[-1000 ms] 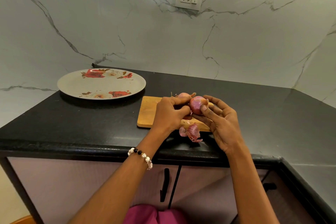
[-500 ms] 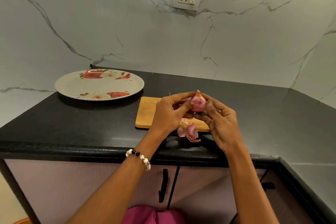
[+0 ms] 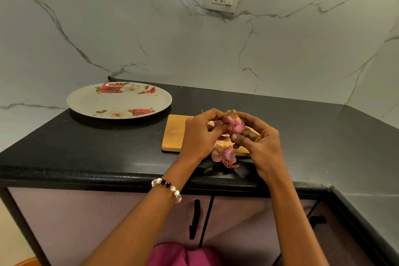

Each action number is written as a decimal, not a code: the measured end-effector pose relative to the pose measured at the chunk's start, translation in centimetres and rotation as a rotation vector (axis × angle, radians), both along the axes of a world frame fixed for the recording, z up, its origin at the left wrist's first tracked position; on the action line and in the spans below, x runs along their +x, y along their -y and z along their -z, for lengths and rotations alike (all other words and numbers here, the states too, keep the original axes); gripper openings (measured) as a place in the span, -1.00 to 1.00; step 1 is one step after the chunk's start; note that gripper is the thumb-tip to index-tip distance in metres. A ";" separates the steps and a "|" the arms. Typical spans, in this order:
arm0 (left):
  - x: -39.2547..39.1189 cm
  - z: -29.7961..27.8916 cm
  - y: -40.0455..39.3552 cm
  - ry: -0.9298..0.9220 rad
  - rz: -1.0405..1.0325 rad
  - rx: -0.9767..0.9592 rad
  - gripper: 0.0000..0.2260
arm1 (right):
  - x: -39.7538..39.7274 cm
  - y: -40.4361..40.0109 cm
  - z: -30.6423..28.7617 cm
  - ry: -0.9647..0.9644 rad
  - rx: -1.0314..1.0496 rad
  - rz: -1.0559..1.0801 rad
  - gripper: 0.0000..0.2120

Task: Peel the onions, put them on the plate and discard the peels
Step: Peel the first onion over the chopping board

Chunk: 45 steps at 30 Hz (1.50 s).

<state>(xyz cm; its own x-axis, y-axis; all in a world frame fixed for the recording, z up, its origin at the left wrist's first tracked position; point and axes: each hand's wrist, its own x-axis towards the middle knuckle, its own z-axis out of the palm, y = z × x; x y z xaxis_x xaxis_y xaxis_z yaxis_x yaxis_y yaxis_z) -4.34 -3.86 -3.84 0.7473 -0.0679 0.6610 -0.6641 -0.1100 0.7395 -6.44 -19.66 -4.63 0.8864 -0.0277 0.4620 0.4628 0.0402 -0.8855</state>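
Since a moment ago the onion [image 3: 236, 124] has turned tip-up above the cutting board [image 3: 174, 134]. Right hand [image 3: 262, 144] grips it; left hand [image 3: 200, 136] pinches its skin. A slipping onion could roll off the tabletop [image 3: 108, 147].

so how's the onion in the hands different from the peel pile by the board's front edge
The onion is a whole rounded bulb held up over the cutting board by both hands; the peel pile is thin, curled loose scraps lying at the board's front edge. The onion is pinched by fingers; the pile is untouched. Both are pinkish purple.
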 end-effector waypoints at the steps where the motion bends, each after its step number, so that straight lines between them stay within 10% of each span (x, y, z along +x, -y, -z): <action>1: -0.1 0.0 0.0 -0.005 0.005 -0.007 -0.88 | 0.0 0.0 0.0 -0.004 -0.001 -0.001 -0.49; 45: 0.6 0.3 0.1 0.019 -0.159 0.332 -0.79 | 0.4 -0.1 0.4 -0.055 -0.124 0.018 -0.51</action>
<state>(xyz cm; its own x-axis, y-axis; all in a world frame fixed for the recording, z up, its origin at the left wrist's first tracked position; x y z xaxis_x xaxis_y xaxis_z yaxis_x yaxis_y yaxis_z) -3.72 -3.99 -4.18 0.7533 -0.1652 0.6365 -0.6330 -0.4443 0.6339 -6.08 -19.59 -4.99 0.9105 0.0105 0.4133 0.4128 -0.0786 -0.9074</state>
